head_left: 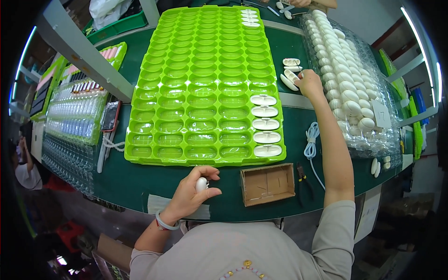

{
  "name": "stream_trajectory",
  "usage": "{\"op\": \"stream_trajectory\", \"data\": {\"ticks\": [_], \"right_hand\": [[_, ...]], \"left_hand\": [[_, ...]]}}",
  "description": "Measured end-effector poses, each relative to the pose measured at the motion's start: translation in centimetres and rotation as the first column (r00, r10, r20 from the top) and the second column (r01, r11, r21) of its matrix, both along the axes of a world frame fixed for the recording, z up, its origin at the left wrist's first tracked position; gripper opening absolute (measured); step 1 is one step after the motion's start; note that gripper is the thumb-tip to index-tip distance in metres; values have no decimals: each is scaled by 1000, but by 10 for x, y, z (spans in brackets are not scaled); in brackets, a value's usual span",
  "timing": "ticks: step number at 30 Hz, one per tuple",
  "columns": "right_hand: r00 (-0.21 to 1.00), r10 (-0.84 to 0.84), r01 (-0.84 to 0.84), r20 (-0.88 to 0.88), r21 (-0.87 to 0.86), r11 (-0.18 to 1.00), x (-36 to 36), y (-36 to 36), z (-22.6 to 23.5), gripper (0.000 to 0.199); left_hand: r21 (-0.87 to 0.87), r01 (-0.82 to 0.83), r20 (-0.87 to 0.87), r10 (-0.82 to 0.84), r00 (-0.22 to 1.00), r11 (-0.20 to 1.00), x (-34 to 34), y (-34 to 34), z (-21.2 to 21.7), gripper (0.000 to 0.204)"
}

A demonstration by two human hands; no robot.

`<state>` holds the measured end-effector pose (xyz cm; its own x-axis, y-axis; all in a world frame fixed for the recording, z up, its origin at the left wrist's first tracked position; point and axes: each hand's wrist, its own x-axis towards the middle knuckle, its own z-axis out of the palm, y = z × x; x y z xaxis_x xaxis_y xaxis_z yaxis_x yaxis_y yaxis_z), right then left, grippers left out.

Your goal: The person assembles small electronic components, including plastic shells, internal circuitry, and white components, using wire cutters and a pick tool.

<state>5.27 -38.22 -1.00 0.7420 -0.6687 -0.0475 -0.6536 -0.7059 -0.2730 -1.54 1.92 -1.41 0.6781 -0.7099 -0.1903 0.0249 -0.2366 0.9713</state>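
Observation:
My left hand (192,192) curls around a small white oval case (201,184) near the table's front edge, thumb and forefinger apart. To the right of the green tray, my right hand (310,84) has its fingertips at an opened white oval shell (290,79); its grip there is partly hidden. Another white shell piece (291,62) lies just beyond. The bright green tray (135,157) has rows of oval pockets. In its rightmost column sit several white shells (266,124) near the front, and several more (250,19) at the far end.
A clear plastic tray (336,140) heaped with white oval cases stands at the right. A small cardboard box (268,185), pliers (302,177) and a coiled white cable (311,140) lie in front. Metal posts (88,51) rise at the left, beside a phone (110,114). Another person's hand (298,3) shows at the far edge.

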Motion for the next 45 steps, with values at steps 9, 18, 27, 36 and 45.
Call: {"op": "stream_trajectory", "data": {"ticks": [9, 18, 27, 36, 45], "right_hand": [[827, 256, -276, 501, -34, 960, -96, 87, 54, 23], [492, 632, -756, 598, -66, 651, -144, 155, 61, 33], [212, 716, -921, 665, -110, 375, -135, 178, 59, 25], [124, 894, -853, 431, -414, 318, -150, 174, 63, 29], [351, 610, -866, 711, -2, 501, -151, 180, 53, 36]], "left_hand": [[71, -134, 115, 126, 985, 988, -3, 12, 3, 27], [-135, -160, 830, 200, 520, 978, 7, 18, 13, 24], [-382, 127, -758, -389, 524, 915, 5, -45, 26, 63], [-475, 96, -702, -443, 558, 875, 10, -34, 35, 50], [-310, 174, -524, -320, 789, 935, 10, -30, 39, 54]]}}
